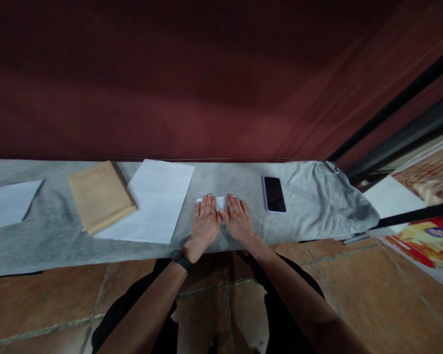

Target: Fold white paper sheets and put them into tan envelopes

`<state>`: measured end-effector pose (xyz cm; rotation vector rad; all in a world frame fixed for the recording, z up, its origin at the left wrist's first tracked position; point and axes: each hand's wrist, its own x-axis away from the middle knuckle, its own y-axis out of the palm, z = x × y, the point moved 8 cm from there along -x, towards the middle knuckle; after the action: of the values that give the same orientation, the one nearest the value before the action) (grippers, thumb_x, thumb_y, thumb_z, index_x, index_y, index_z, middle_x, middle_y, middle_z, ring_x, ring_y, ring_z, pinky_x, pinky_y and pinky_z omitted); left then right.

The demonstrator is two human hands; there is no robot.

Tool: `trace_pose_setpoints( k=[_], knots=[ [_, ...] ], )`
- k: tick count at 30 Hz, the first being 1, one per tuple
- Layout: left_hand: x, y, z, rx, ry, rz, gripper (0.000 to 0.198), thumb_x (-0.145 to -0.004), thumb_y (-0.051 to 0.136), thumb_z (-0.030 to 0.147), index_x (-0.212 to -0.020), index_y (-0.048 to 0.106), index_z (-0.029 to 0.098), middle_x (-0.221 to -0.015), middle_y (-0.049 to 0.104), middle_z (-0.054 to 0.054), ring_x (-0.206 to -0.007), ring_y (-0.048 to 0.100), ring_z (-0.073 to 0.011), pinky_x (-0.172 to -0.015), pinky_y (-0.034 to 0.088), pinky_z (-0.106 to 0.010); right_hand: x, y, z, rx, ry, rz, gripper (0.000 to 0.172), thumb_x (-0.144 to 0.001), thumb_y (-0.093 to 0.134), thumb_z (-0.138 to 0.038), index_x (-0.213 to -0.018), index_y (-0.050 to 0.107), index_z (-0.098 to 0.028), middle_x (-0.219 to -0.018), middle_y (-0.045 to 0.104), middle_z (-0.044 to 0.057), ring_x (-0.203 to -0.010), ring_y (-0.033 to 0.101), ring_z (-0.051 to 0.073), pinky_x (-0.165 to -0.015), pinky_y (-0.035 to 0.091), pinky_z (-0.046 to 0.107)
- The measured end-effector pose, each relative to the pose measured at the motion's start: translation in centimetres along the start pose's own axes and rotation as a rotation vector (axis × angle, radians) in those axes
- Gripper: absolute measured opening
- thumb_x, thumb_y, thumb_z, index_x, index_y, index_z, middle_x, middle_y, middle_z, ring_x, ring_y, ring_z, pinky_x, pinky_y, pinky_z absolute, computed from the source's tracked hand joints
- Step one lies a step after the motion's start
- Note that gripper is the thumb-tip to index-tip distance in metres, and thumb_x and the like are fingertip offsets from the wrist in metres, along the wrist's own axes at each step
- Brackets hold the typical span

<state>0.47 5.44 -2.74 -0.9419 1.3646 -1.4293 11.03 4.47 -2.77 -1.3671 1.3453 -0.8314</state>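
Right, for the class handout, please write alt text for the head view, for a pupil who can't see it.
A person's left hand and right hand lie flat over a small white paper on a grey cloth. Left of them, a brown paper stack partly overlaps a larger white sheet; right of them lies a dark-screened phone.

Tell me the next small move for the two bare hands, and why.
Probably the bare left hand and bare right hand should slide apart, pressing the small white paper piece flat: both rest palm-down with fingers over it, thumbs close together near its middle, above soft grey cloth.
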Motion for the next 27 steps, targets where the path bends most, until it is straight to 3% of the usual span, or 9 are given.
trace_pose_setpoints(
  k=[9,18,20,25,27],
  knots=[
    [0.5,-0.5,-2.2,0.032,-0.073,0.091,0.066,-0.104,0.028,0.04,-0.155,0.036,0.0,-0.164,0.033,-0.023,-0.156,0.026,-0.0306,-0.126,0.023,-0.05,0.7,-0.8,1.7,0.085,0.041,0.039,0.064,-0.108,0.032,-0.046,-0.157,0.037,-0.005,-0.164,0.034,0.018,-0.152,0.034,0.031,-0.125,0.026,0.049],
    [1.1,-1.5,-3.5,0.023,-0.165,0.111,0.068,-0.103,0.03,0.038,-0.152,0.038,-0.008,-0.161,0.033,-0.029,-0.154,0.028,-0.0361,-0.126,0.022,-0.054,1.5,-1.6,2.8,0.073,0.065,0.056,0.063,-0.108,0.035,-0.043,-0.158,0.035,-0.004,-0.163,0.036,0.019,-0.152,0.034,0.032,-0.124,0.028,0.052],
    [1.6,-1.7,-2.9,0.029,-0.141,0.12,0.067,-0.103,0.03,0.037,-0.152,0.037,-0.007,-0.162,0.033,-0.028,-0.155,0.027,-0.0357,-0.127,0.022,-0.053,1.9,-1.9,2.4,0.054,0.046,0.047,0.061,-0.108,0.033,-0.04,-0.158,0.035,-0.004,-0.163,0.035,0.019,-0.153,0.033,0.03,-0.124,0.027,0.051],
    [4.1,-0.9,1.6,0.076,0.168,0.085,0.061,-0.1,0.029,0.022,-0.159,0.029,0.004,-0.165,0.033,-0.017,-0.156,0.024,-0.0251,-0.128,0.024,-0.048,3.9,-1.6,-0.4,-0.037,-0.121,-0.049,0.058,-0.11,0.027,-0.041,-0.159,0.034,-0.011,-0.165,0.034,0.012,-0.154,0.031,0.024,-0.127,0.025,0.047],
    [5.1,-0.6,2.4,0.066,0.214,0.085,0.064,-0.098,0.03,0.016,-0.161,0.025,0.007,-0.166,0.032,-0.016,-0.157,0.023,-0.0233,-0.129,0.022,-0.047,4.7,-1.4,-1.2,-0.053,-0.161,-0.078,0.059,-0.11,0.028,-0.045,-0.16,0.034,-0.014,-0.165,0.034,0.011,-0.154,0.031,0.023,-0.127,0.025,0.047]
  ],
)
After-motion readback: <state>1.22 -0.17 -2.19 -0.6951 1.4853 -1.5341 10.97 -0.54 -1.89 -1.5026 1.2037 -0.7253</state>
